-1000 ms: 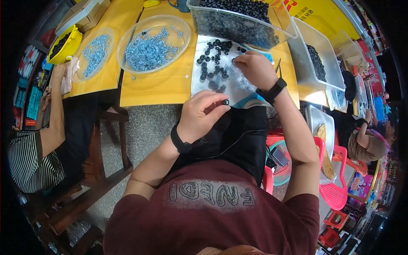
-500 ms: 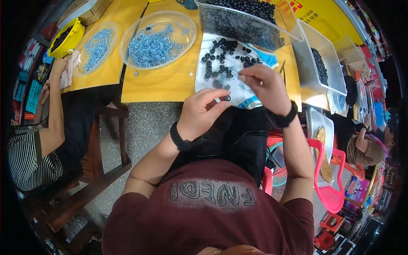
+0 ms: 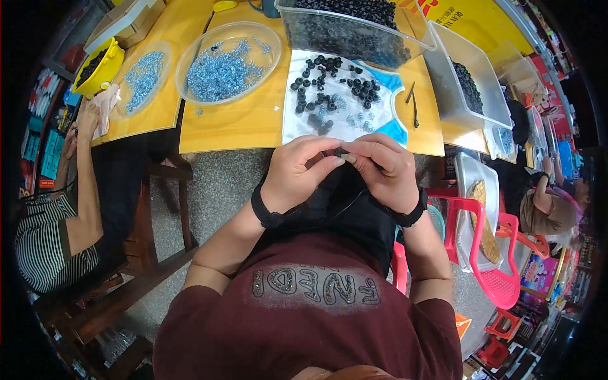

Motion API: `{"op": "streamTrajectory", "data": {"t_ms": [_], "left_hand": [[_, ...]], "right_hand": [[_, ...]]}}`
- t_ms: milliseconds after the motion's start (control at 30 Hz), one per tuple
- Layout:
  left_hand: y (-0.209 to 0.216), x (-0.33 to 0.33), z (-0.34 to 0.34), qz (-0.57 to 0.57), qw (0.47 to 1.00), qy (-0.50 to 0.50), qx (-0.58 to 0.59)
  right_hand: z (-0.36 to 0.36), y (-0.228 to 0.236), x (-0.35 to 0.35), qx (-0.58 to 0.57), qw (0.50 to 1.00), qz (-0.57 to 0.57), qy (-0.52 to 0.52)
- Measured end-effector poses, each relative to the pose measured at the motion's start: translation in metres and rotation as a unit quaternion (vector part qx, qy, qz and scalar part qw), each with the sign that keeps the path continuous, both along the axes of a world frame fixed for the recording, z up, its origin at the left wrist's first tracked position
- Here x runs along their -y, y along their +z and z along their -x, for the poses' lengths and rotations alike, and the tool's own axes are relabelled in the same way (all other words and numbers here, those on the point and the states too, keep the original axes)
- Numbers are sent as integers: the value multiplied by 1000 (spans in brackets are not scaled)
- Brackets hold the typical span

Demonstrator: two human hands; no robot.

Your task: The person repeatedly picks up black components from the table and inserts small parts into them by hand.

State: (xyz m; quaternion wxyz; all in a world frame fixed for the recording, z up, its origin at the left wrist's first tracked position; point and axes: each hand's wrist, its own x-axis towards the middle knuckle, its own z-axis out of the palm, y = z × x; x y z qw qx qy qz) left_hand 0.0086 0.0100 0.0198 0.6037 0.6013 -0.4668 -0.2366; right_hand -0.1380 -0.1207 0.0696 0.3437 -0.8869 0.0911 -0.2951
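My left hand is closed, thumb and forefinger pinching a small black round piece just off the table's front edge. At the same spot the fingertips of my right hand are pressed together and meet the left ones. What the right fingers hold, if anything, is hidden. Just beyond both hands lies a white cloth with blue trim. Scattered over it are several loose black round pieces and little heaps of small clear bluish pieces.
A round clear tray of bluish pieces stands left of the cloth. Behind it is a clear bin of black pieces, with another bin to the right. Two thin dark sticks lie nearby. A person in a striped shirt sits at left.
My right hand has come down and left from above the cloth to meet my left hand. The left hand stays near its place, still pinching the black piece.
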Motion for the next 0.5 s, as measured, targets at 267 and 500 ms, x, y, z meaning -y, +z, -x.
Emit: {"op": "streamTrajectory", "data": {"t_ms": [267, 500], "left_hand": [[6, -2, 4, 74, 991, 28, 111], [11, -3, 4, 90, 981, 17, 170]], "right_hand": [[11, -13, -2, -35, 955, -296, 5], [12, -27, 3, -45, 755, -650, 72]]}}
